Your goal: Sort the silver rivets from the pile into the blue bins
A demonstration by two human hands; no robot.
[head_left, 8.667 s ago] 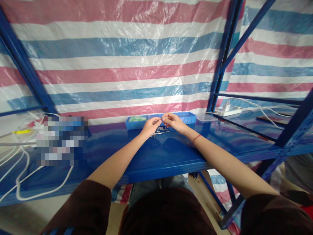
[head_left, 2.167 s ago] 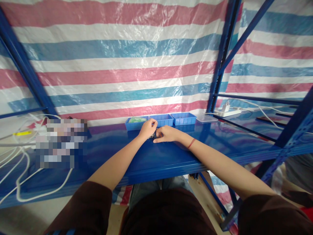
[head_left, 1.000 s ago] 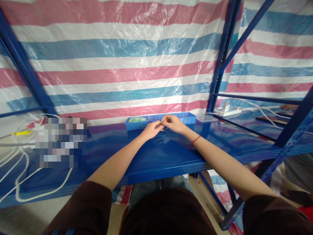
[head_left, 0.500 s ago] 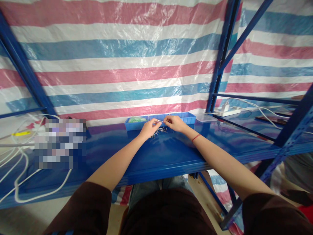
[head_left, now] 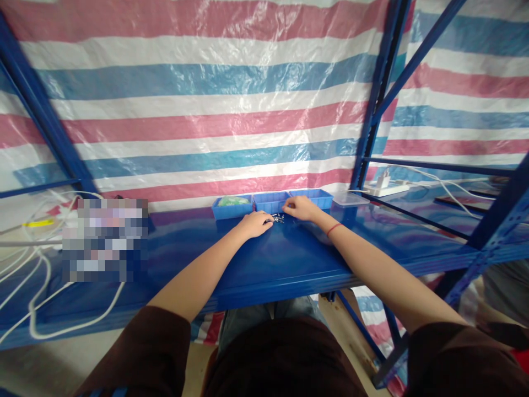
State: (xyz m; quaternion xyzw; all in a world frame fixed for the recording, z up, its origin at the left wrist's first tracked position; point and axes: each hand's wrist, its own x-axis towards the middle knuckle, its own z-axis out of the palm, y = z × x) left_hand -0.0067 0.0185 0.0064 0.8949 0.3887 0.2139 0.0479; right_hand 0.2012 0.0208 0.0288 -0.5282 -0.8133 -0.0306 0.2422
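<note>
On the blue shelf top lies a small heap of thin, silvery, pin-shaped metal pieces (head_left: 279, 219). My left hand (head_left: 257, 224) rests low against the heap's left side, fingers curled together with the thumb at the pieces; whatever they grip is hidden. To the right and slightly higher, my right hand (head_left: 301, 208) is closed in a pinch in front of the blue bins. Anything between its fingertips is too small to make out. Behind the hands stand a left blue bin (head_left: 232, 211) with a greenish plastic bag (head_left: 233, 202), a middle bin (head_left: 270, 203) and a right bin (head_left: 320, 199).
A clear plastic lid or tray (head_left: 350, 199) lies right of the bins. White cables (head_left: 35, 309) and a blurred-out object (head_left: 105, 240) occupy the left side. A white power strip (head_left: 386, 189) sits beyond the blue rack post (head_left: 372, 121) at right.
My hands have drawn apart. The left went down to the metal pieces; the right shifted slightly right. The thin piece earlier between the fingertips no longer shows.
</note>
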